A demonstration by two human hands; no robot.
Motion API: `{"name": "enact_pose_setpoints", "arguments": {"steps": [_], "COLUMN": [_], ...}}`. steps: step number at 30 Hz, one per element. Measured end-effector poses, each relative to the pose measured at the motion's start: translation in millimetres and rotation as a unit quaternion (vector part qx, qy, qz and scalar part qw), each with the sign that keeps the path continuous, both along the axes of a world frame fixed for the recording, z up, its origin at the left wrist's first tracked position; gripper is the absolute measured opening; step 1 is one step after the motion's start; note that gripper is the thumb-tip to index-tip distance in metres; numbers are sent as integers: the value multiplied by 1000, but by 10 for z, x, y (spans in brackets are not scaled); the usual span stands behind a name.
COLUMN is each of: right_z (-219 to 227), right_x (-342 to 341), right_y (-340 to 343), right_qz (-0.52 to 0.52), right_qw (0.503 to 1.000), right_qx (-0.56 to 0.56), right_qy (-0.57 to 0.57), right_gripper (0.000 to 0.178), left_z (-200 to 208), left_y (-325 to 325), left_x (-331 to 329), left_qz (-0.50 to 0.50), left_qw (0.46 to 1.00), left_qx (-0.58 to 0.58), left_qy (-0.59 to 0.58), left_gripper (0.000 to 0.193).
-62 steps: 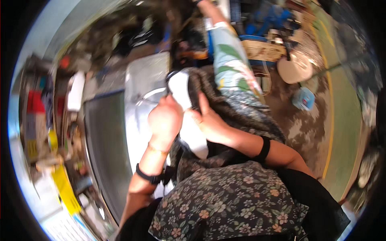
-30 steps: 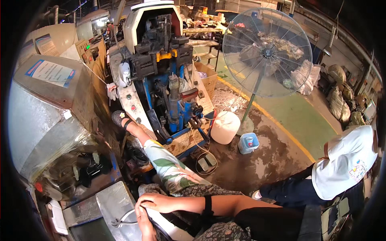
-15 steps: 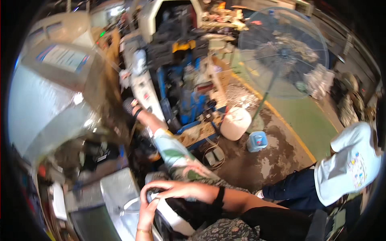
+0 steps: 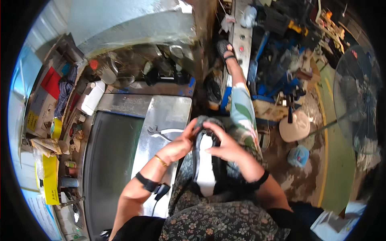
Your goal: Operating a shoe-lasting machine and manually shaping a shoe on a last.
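Note:
A black shoe upper (image 4: 195,160) wraps a long white sole-shaped piece (image 4: 206,154), probably a shoe last, on my lap, its white face up. My left hand (image 4: 179,146) is closed on the upper's far left edge, fingertips pressed at the end. Opposite it, my right hand (image 4: 227,146) grips the far right side, thumb lying on the white face. Pincers (image 4: 163,132) with pale handles rest on the bare metal plate (image 4: 165,112) beside my left hand.
A dark belt (image 4: 114,156) lies left, near a white jug (image 4: 93,97) and yellow boxes (image 4: 51,180). My foot in a dark sandal (image 4: 226,51) rests against a pale machine bar. Right are a white canister (image 4: 295,125), a blue bucket (image 4: 298,156) and a large fan (image 4: 358,96).
My view has swung left, bringing the metal plate and pincers nearer the middle. The shoe upper now points away from me, with my hands on opposite sides of its far end.

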State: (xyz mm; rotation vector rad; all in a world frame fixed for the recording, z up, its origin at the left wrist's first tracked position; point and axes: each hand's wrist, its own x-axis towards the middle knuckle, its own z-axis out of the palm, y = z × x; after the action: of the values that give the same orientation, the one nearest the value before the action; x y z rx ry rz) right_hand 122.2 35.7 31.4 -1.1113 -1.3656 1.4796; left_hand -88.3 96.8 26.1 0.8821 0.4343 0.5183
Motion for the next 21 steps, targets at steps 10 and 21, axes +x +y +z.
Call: {"name": "enact_pose_setpoints", "arguments": {"steps": [10, 21], "right_z": [322, -714], "right_x": [-273, 846], "right_y": [50, -11], "right_qz": [269, -185], "right_qw": [956, 940], "right_qx": [104, 96], "right_qy": [-44, -269], "right_gripper": [34, 10], "left_z": [773, 980], "left_y": [-193, 1218], "left_x": [-1126, -2115], "left_qz": [20, 456], "left_qw": [921, 807], "left_qx": [-206, 235], "left_qy": [330, 293], "left_gripper": [43, 32]}}
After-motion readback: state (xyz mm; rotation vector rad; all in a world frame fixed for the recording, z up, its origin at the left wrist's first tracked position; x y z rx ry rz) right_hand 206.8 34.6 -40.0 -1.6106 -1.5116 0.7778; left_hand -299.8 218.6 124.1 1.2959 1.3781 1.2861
